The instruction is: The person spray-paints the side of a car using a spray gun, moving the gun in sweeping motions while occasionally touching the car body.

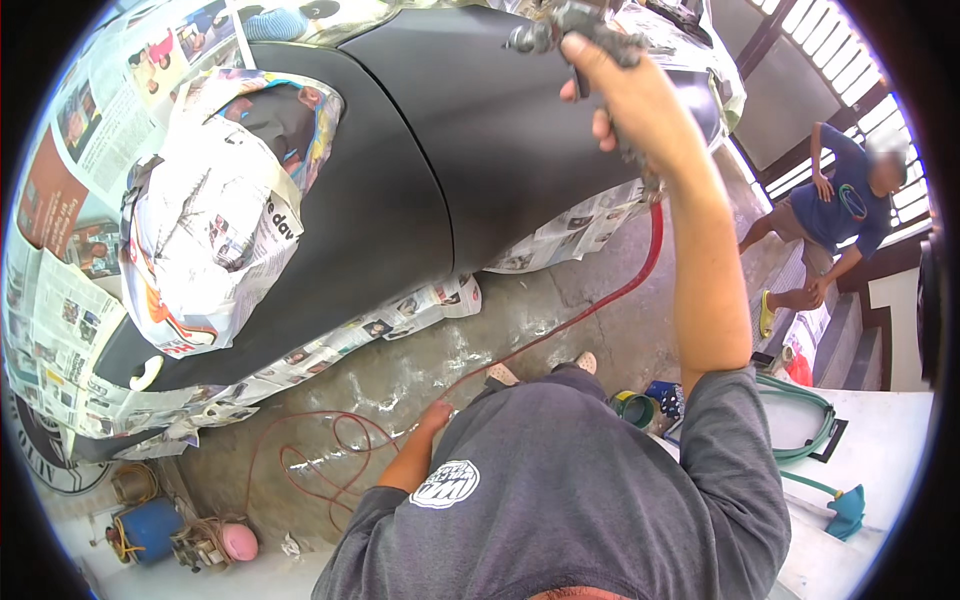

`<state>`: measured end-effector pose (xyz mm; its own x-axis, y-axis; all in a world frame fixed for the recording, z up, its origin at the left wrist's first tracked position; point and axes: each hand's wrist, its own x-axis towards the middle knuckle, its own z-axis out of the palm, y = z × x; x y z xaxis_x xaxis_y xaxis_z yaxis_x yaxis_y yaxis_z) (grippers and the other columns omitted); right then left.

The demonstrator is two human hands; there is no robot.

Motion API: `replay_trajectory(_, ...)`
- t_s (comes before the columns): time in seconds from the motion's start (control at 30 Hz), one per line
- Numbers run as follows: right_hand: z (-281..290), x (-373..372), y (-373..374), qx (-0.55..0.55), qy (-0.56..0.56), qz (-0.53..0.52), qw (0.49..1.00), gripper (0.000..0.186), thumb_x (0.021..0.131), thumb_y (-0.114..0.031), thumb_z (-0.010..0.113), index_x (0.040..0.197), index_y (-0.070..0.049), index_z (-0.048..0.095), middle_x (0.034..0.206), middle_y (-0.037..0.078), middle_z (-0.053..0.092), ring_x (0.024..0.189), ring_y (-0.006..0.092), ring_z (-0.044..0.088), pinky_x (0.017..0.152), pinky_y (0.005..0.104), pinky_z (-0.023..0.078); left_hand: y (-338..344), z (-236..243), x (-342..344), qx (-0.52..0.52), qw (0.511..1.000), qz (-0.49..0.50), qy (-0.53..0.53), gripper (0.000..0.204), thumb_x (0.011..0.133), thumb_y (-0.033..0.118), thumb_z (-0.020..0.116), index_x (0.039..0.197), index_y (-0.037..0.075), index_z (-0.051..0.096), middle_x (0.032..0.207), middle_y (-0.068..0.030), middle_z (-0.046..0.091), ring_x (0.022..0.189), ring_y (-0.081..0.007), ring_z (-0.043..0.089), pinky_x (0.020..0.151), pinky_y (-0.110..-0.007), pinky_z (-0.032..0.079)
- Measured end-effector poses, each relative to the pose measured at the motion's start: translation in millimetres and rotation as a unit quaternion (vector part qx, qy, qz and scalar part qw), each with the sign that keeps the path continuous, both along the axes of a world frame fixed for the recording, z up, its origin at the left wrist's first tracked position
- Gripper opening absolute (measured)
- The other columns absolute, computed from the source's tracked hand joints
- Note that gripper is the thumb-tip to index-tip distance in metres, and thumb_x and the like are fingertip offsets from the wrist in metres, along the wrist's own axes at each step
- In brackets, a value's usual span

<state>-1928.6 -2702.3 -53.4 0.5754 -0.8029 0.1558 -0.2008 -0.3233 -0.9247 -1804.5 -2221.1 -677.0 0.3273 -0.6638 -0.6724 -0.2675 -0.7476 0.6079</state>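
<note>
My right hand [640,110] is raised at the top, closed on a spray gun [590,45] over the matte dark car body [520,150]. A red hose [620,285] hangs from the gun and runs down past my left hand [432,420], which is closed on it beside my hip. Newspaper sheets [75,140] cover the upper left of the car and run along its lower edge. A crumpled paper masking [215,210] covers part of the car's left section.
A person [840,200] in a blue shirt sits on steps [855,340] at right. A green coiled hose [810,450] lies on a white ledge [890,430], near cans [635,410]. A compressor [195,548] and blue tank [145,530] stand lower left. Loops of hose lie on the concrete.
</note>
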Motion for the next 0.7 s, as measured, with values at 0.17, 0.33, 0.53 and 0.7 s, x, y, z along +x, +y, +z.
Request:
replay_trajectory(0.17, 49.7, 17.0, -22.3, 0.048, 0.001, 0.002, 0.999, 0.05, 0.102, -0.049, 0.058, 0.1, 0.001, 0.064, 0.077, 0.007, 0.065, 0.052, 0.0116, 0.054, 0.044, 0.0259, 0.045, -21.5, 8.2, 1.2, 0.083, 0.996, -0.033, 0.01, 0.041, 0.092, 0.039, 0.057, 0.09, 0.0, 0.072, 0.092, -0.0238, 0.072, 0.085, -0.037, 0.069, 0.079, -0.049, 0.05)
replay_trajectory(0.33, 62.1, 69.2, -47.1, 0.048, -0.003, 0.078, 0.996, 0.053, 0.102, -0.05, 0.056, 0.101, 0.002, 0.067, 0.078, 0.009, 0.064, 0.056, 0.0152, 0.055, 0.048, 0.0298, 0.047, -16.3, -17.5, 6.0, 0.067, 0.995, 0.069, -0.019, 0.046, 0.095, 0.045, 0.057, 0.094, 0.002, 0.074, 0.095, -0.0212, 0.074, 0.091, -0.0379, 0.071, 0.082, -0.047, 0.053)
replay_trajectory(0.53, 37.9, 103.7, -65.4, 0.058, -0.037, 0.142, 0.987, 0.048, 0.101, -0.05, 0.058, 0.103, -0.004, 0.07, 0.075, 0.008, 0.057, 0.054, 0.0154, 0.049, 0.047, 0.0314, 0.045, -22.9, 5.5, -11.5, 0.065, 0.998, 0.011, 0.025, 0.045, 0.095, 0.043, 0.056, 0.09, 0.001, 0.073, 0.081, -0.02, 0.072, 0.075, -0.0381, 0.069, 0.072, -0.05, 0.051)
replay_trajectory(0.7, 52.8, 99.7, -47.6, -0.005, -0.057, 0.09, 0.994, 0.047, 0.099, -0.048, 0.061, 0.094, -0.002, 0.07, 0.068, 0.006, 0.054, 0.051, 0.0163, 0.049, 0.045, 0.0321, 0.045, -2.9, -5.1, -7.1, 0.033, 0.999, -0.003, 0.015, 0.043, 0.093, 0.039, 0.054, 0.082, 0.0, 0.071, 0.069, -0.0184, 0.067, 0.063, -0.0333, 0.065, 0.065, -0.05, 0.048)
